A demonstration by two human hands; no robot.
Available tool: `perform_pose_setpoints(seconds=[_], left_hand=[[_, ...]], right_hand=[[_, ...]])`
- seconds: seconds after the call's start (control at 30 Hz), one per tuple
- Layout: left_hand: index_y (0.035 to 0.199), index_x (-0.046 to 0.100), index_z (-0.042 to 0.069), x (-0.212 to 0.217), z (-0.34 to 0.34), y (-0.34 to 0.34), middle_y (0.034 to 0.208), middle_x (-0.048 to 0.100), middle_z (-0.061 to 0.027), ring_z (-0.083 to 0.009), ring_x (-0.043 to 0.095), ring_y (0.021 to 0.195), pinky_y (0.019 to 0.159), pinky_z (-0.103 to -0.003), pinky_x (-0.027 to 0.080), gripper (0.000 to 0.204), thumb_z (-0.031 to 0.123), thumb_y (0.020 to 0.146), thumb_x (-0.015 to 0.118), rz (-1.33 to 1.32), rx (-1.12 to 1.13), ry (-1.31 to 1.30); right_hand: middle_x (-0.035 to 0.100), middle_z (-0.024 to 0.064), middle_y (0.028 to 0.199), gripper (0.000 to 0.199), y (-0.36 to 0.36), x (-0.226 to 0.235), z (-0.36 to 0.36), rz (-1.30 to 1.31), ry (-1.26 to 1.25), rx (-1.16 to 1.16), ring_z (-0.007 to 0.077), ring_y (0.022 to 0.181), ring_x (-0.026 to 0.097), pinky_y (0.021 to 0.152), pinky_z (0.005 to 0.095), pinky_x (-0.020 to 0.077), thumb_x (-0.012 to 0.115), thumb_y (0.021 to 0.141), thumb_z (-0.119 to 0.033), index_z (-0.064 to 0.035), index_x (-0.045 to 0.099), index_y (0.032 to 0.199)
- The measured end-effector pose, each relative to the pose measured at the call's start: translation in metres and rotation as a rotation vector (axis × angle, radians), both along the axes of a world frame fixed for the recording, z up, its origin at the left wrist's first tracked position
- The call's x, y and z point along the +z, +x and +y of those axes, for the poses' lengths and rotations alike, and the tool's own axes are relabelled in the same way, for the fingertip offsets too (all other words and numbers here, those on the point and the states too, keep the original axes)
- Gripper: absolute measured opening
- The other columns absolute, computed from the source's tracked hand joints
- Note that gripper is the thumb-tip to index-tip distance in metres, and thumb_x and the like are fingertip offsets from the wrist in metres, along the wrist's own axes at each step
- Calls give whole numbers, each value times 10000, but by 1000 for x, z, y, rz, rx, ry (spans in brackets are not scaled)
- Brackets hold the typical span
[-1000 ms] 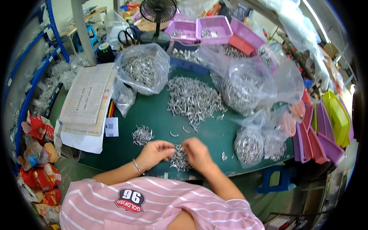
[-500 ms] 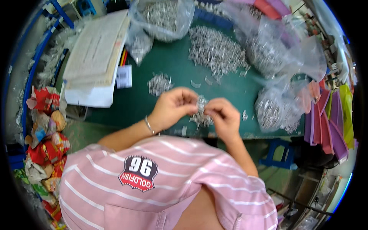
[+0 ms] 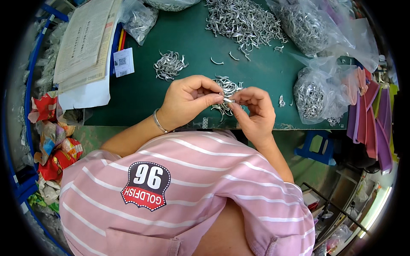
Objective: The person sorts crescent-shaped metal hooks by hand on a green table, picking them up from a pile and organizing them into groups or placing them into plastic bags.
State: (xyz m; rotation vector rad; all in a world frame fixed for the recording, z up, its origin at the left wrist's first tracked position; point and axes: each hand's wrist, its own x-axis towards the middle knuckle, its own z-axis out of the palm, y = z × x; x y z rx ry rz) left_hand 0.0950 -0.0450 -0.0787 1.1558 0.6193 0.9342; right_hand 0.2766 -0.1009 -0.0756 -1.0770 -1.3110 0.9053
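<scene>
Over the near edge of the table point(image 3: 273, 91), my left hand point(image 3: 191, 99) pinches a small curved silver metal piece point(image 3: 228, 100) between thumb and forefinger. My right hand point(image 3: 258, 112) meets it from the other side, its thumb and fingertips closed on the piece's other end. Just behind and below the fingers lies a small heap of similar curved pieces point(image 3: 228, 85), partly covered by the hands. A second small pile point(image 3: 169, 65) sits farther left, beyond my left wrist with its metal bangle point(image 3: 159, 122).
A large heap of metal pieces point(image 3: 243, 23) spreads at the back. Filled clear bags stand at the right point(image 3: 310, 96) and back left point(image 3: 140, 21). Papers point(image 3: 87, 47) lie at the left, beside a small printed label point(image 3: 124, 62). A blue stool point(image 3: 317, 147) is below the table.
The view has tilted, so the table sits higher in the picture. Both hands remain together at the near heap; the piece between their fingertips now shows clearly.
</scene>
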Motion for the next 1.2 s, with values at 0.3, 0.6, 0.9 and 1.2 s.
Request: perform_pose_setpoints(seconds=[0.3,0.6,0.9,1.2], left_hand=[[980,619,-49,-27,5,11,900,655,-79,-107,646,817,752,-225,536,133,-38,849,640,332,-46,-89],[1090,577,-40,-23,10,2,914,632,-72,-102,632,813,726,-218,526,255,-55,842,630,428,142,-52],[1067,588,-50,-5,7,15,942,635,-112,-142,645,837,734,-240,543,221,-38,851,635,111,225,-193],[879,664,-13,-13,11,7,769,618,-36,-75,603,677,595,-200,488,85,10,806,701,517,104,322]], right_hand=[[622,113,859,105,34,-12,62,-704,88,5,287,807,597,692,355,493,658,751,21,-7,641,851],[597,78,824,92,30,-24,115,-774,82,267,215,756,561,691,335,462,626,809,-28,-28,643,899],[615,78,828,115,34,-6,83,-296,-29,482,167,714,582,630,280,476,615,823,51,3,601,927],[626,136,838,96,43,-1,54,-592,76,225,311,755,596,661,389,488,660,758,26,7,607,836]])
